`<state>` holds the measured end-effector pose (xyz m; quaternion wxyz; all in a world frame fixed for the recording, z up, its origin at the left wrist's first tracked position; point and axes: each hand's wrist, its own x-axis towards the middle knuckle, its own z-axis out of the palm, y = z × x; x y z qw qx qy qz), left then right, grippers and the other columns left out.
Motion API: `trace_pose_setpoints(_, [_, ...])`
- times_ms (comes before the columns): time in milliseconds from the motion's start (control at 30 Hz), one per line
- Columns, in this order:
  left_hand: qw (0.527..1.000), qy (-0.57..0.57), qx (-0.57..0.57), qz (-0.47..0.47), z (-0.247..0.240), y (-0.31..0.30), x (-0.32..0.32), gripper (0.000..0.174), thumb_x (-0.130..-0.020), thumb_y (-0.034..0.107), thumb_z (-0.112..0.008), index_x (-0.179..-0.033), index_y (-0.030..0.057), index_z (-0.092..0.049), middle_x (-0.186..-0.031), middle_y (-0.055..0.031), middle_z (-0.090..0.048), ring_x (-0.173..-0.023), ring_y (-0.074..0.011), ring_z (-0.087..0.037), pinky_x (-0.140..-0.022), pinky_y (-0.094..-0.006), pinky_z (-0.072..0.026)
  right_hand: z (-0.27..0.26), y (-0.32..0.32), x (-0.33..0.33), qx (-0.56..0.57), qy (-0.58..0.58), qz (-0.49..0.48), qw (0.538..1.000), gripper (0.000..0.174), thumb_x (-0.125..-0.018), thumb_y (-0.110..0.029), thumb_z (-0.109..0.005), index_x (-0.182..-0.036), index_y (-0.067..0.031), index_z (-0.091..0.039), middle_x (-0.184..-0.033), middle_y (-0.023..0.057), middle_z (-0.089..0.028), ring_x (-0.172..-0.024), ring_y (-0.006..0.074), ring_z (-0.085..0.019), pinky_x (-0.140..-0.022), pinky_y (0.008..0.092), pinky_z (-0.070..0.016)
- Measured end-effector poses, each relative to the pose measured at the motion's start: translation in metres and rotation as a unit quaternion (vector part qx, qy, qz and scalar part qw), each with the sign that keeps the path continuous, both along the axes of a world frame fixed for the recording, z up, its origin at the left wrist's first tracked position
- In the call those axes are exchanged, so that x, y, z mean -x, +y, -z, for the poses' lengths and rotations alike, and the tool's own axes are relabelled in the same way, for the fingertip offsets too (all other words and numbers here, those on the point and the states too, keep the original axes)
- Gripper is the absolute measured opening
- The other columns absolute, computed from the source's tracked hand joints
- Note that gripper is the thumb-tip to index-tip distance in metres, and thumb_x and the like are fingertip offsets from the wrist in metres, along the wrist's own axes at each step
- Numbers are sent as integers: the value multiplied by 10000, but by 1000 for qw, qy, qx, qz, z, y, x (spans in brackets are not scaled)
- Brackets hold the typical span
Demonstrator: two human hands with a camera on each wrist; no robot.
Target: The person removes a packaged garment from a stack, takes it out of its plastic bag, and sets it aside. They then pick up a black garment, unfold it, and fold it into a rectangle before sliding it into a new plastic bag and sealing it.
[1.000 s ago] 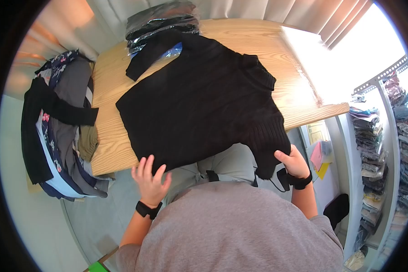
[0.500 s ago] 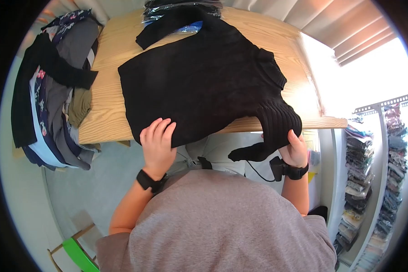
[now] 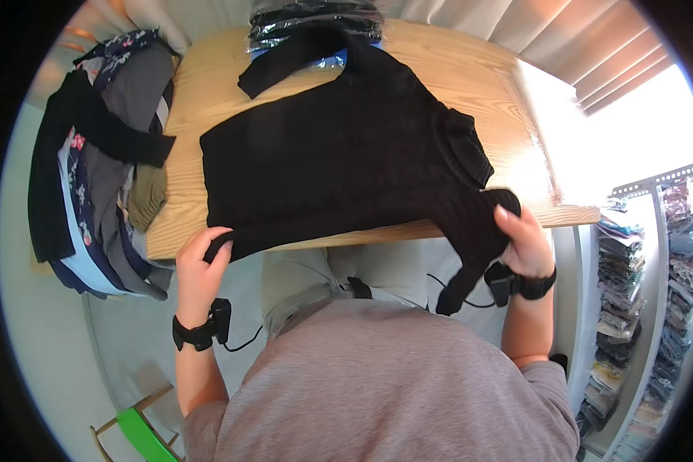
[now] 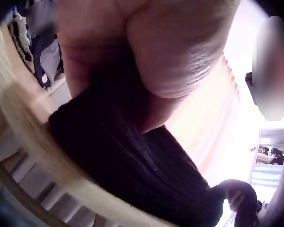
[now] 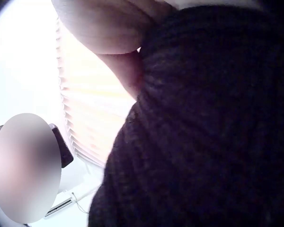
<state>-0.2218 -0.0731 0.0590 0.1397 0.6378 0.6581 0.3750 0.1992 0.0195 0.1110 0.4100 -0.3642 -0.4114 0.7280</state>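
Your left hand (image 3: 199,271) pinches the near-left hem corner of the black sweater (image 3: 339,146), your right hand (image 3: 525,245) curls its grip round the ribbed right sleeve, and the body lies flat on the worktop (image 3: 470,81) ahead of both, near edge running between the 2 grips.

Both wrist views show the black sweater (image 4: 146,175) blurred and cut off by edges.
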Motion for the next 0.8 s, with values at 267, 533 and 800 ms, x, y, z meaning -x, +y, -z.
trace_pose_setpoints(267, [990, -15, 98, -100, 22, 58, 29, 304, -767, 189, -740, -927, -14, -581, -840, -93, -625, -838, -205, -594, -774, -310, -445, 27, 102, 58, 104, 64, -52, 991, 354, -938, -155, -558, -1230, 41, -513, -1059, 90, -631, -932, 162, -623, -853, 277, -506])
trace_pose_setpoints(533, [988, 105, -1, -116, 5, 42, 8, 298, -818, 196, -690, -1018, 9, -572, -966, -138, -587, -935, -265, -555, -834, -365, -431, 43, 45, 42, -41, -194, 40, 979, 614, -851, -80, -654, -1383, -13, -355, -940, 30, -566, -871, 106, -555, -801, 242, -452])
trace_pose_setpoints(800, [903, -325, 193, 206, -6, 92, -110, 353, -961, 269, -530, -1172, -13, -538, -1016, -74, -620, -944, -137, -581, -832, -281, -465, 41, 23, 88, -142, -118, 45, 982, 620, -841, 29, -627, -1388, -18, -339, -919, 9, -523, -864, 65, -523, -774, 201, -451])
